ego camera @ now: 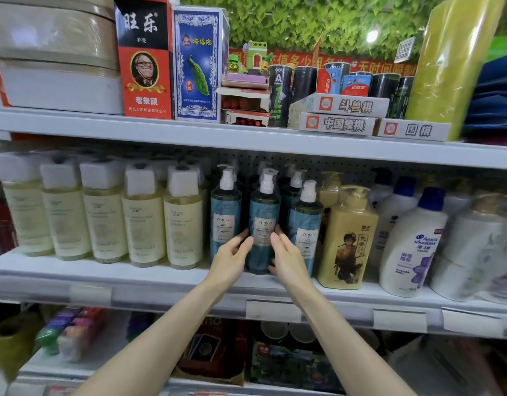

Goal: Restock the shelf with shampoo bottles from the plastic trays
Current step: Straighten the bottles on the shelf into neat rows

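- Placement step: teal plastic shampoo pump bottle with white pump head (264, 221) stands centre frame on white metal middle shelf (161, 277), between left teal neighbour bottle (225, 221) and right teal neighbour bottle (305, 227).
- left hand (232, 260) and right hand (286, 260) both half curled round its lower sides, thumbs in front.
- To do well: keep it upright, label forward, front in line with the row, don't bump the neighbours.
- Plastic trays not in view.
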`<state>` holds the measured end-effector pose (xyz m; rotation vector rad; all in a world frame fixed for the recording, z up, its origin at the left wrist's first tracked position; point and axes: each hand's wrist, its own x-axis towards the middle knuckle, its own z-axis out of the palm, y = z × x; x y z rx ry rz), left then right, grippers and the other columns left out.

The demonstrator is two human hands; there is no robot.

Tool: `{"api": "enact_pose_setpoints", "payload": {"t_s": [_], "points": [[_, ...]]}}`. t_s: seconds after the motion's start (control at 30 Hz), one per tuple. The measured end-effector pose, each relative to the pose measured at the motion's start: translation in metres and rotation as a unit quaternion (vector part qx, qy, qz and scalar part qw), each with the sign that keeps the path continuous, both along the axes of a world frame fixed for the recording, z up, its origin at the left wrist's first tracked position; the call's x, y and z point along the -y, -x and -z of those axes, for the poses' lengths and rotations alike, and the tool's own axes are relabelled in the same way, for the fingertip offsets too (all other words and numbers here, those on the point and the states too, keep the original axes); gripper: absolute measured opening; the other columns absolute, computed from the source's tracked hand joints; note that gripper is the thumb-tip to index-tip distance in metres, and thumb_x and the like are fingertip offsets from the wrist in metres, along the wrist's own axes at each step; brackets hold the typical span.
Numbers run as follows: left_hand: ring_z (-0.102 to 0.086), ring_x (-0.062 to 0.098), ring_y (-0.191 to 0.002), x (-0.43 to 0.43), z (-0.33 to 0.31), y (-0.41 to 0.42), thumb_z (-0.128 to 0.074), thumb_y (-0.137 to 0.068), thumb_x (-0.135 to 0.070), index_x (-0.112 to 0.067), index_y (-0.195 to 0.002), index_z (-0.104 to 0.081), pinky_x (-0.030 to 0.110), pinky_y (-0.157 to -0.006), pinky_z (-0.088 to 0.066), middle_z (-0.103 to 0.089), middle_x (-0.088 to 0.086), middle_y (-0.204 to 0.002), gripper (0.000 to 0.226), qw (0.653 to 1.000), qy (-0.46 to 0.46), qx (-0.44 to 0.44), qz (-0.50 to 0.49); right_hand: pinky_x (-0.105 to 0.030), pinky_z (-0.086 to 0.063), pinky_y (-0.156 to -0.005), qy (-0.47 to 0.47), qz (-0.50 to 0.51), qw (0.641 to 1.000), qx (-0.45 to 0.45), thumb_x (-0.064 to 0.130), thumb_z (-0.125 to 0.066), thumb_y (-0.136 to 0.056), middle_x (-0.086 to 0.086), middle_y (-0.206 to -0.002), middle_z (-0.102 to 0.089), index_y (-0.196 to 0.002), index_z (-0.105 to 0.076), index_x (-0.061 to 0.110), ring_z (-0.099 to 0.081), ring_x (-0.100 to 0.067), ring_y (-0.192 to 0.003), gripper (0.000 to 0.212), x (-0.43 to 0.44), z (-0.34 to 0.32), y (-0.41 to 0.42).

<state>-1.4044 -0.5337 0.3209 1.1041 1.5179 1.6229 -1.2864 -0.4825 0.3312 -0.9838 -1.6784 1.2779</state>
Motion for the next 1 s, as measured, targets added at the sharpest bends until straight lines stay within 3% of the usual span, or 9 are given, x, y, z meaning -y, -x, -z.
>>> {"api": "enact_pose_setpoints", "payload": {"t_s": [0.2, 0.33, 0.47, 0.63, 0.77, 1.0], "points": [[-0.057, 0.014, -0.117, 0.001, -0.004, -0.002, -0.053, -0.095, -0.036, -0.024, -0.14, -0.045, 0.039, -0.105, -0.044, -0.06, -0.003, -0.129, 0.047, 1.0, 0.0, -0.012, -0.008, -0.047, -0.033, -0.112, 0.0, -0.002, 1.0, 0.002, 0.074, -0.032, -0.07, 0.005, -0.148, -0.045, -0.146, -0.034, 0.034, -0.042, -0.018, -0.134, 0.086, 0.0, -0.002, 0.002], [-0.054, 0.013, -0.119, 0.003, -0.007, -0.004, -0.051, -0.097, -0.035, -0.023, -0.142, -0.042, 0.037, -0.106, -0.043, -0.057, -0.005, -0.129, 0.048, 1.0, 0.0, -0.019, -0.009, -0.047, -0.034, -0.112, -0.006, -0.006, 1.0, -0.001, 0.056, -0.034, -0.093, 0.003, -0.146, -0.046, -0.147, -0.034, 0.033, -0.043, -0.02, -0.133, 0.058, 0.0, -0.002, 0.0], [-0.053, 0.012, -0.12, 0.002, -0.007, -0.004, -0.051, -0.096, -0.036, -0.022, -0.142, -0.042, 0.038, -0.106, -0.042, -0.056, -0.004, -0.132, 0.049, 0.999, 0.002, -0.03, -0.014, -0.047, -0.036, -0.11, -0.004, -0.008, 1.0, 0.0, 0.046, -0.034, -0.1, 0.001, -0.138, -0.051, -0.142, -0.043, 0.026, -0.046, -0.02, -0.128, 0.047, 0.0, -0.004, -0.001], [-0.052, 0.012, -0.122, 0.001, -0.008, -0.003, -0.051, -0.096, -0.037, -0.019, -0.14, -0.046, 0.039, -0.107, -0.042, -0.056, -0.002, -0.134, 0.048, 0.999, 0.011, -0.046, -0.019, -0.049, -0.032, -0.113, -0.007, 0.0, 1.0, 0.008, 0.06, -0.034, -0.089, 0.001, -0.15, -0.042, -0.148, -0.032, 0.031, -0.04, -0.022, -0.136, 0.066, 0.0, -0.003, 0.003], [-0.05, 0.011, -0.124, 0.002, -0.009, -0.003, -0.05, -0.097, -0.036, -0.018, -0.141, -0.045, 0.038, -0.109, -0.039, -0.054, -0.003, -0.137, 0.048, 0.999, 0.011, -0.045, -0.02, -0.049, -0.033, -0.112, -0.006, 0.003, 1.0, 0.008, 0.063, -0.033, -0.085, 0.0, -0.147, -0.045, -0.146, -0.036, 0.03, -0.042, -0.021, -0.134, 0.069, 0.001, -0.004, 0.004], [-0.048, 0.014, -0.127, 0.003, -0.014, -0.006, -0.049, -0.097, -0.033, -0.02, -0.143, -0.041, 0.04, -0.11, -0.038, -0.053, -0.001, -0.138, 0.048, 0.999, 0.006, -0.041, -0.022, -0.048, -0.034, -0.112, -0.003, -0.004, 1.0, 0.0, 0.056, -0.035, -0.093, 0.002, -0.145, -0.046, -0.145, -0.038, 0.032, -0.043, -0.021, -0.133, 0.057, 0.002, -0.007, 0.002]]}}
